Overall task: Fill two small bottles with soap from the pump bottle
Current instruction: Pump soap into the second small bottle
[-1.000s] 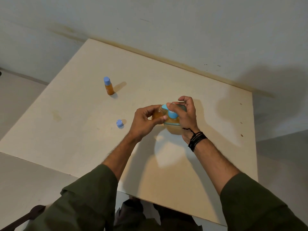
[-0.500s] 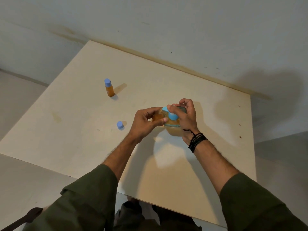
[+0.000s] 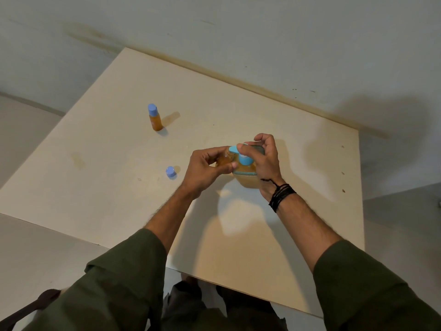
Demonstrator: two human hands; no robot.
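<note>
A pale wooden table (image 3: 238, 247) stands against a stained grey-white wall (image 3: 238, 32) over grey floor (image 3: 35, 247)

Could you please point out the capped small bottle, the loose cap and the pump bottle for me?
capped small bottle (image 3: 156, 121): head view, on its amber body.
loose cap (image 3: 170, 172): head view, on its blue top.
pump bottle (image 3: 248, 180): head view, on its amber body below the collar.

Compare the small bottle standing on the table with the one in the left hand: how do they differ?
The standing bottle wears its blue cap; the held bottle is uncapped, with a loose cap lying nearby. The standing bottle is alone, upright and untouched; the left hand holds the other under the pump bottle spout. Both show amber soap.
</note>
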